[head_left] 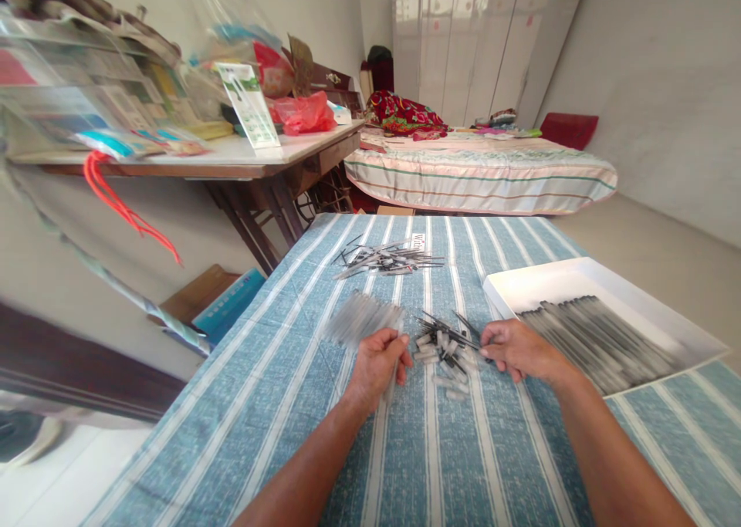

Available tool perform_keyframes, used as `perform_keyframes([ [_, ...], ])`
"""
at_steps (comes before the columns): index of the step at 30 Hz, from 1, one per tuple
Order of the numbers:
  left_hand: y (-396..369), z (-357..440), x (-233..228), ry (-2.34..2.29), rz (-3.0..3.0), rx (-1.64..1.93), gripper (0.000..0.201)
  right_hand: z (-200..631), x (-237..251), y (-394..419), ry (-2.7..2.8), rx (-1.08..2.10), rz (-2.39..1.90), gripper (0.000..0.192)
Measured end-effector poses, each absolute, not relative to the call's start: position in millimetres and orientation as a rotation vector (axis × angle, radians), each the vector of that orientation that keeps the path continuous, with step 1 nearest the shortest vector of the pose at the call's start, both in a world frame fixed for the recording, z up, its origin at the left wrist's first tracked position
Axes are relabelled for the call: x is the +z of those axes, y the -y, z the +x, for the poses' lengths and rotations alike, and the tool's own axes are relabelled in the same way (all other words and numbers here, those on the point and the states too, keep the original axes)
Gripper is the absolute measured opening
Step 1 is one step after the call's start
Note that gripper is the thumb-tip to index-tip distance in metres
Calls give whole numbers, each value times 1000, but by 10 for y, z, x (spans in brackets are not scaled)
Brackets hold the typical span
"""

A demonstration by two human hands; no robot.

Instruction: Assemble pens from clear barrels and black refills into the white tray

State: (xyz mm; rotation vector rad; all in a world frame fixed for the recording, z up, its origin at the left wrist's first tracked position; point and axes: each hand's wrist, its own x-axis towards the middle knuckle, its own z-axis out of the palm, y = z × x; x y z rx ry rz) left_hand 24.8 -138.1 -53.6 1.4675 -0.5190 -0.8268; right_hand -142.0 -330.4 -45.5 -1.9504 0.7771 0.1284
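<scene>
My left hand (377, 363) is curled around a clear plastic pen tube (391, 384), just beside a bundle of clear tubes (362, 319) on the blue striped cloth (278, 403). My right hand (515, 349) has its fingertips pinched at the edge of a small heap of black refills and clear caps (445, 349) lying between both hands; whether it holds one is hard to tell. A second pile of thin dark refills (385, 258) lies farther back on the cloth.
A white tray (556, 280) of finished dark pens sits at the right. Beyond the table stand a bed (480, 172), a cluttered wooden desk (231, 157) at the left and a white wardrobe (463, 41).
</scene>
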Motion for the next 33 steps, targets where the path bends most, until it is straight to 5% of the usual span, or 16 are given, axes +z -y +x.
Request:
perform_keyframes([
  [33,1382,226,-522,536,1471,-830,28,-1455,-345,3292,-811,261,-2193,1],
])
